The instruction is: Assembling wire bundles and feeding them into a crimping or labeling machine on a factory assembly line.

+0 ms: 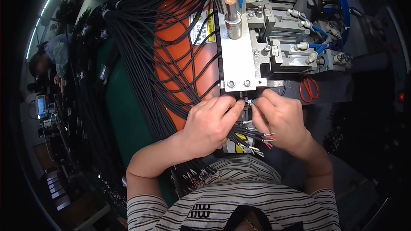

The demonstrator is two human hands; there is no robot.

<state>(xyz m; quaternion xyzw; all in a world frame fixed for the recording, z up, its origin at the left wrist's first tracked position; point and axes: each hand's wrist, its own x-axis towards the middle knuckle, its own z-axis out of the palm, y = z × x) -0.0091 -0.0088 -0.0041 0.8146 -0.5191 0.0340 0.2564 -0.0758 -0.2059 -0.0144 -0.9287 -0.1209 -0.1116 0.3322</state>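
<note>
My left hand (209,123) pinches the end of a black cable at the front edge of a metal machine head (239,62). Close beside it, my right hand (279,117) has its thumb and fingers pressed together by the thin, light-coloured wires (249,102) at that cable's end. Exactly which wire the right fingers grip is hidden. Below both hands, a bunch of stripped cable ends (252,139) fans out with red, green, white and yellow wires. Many black cables (141,72) run from the upper left across an orange surface (169,66) toward my left hand.
Metal clamps with blue air tubes (344,13) stand at the upper right. Red-handled scissors (308,89) lie right of the machine head. A yellow-and-white label (202,26) sits beside it. More cable ends (199,175) hang near my shirt. At far left, a person (53,55) is by another bench.
</note>
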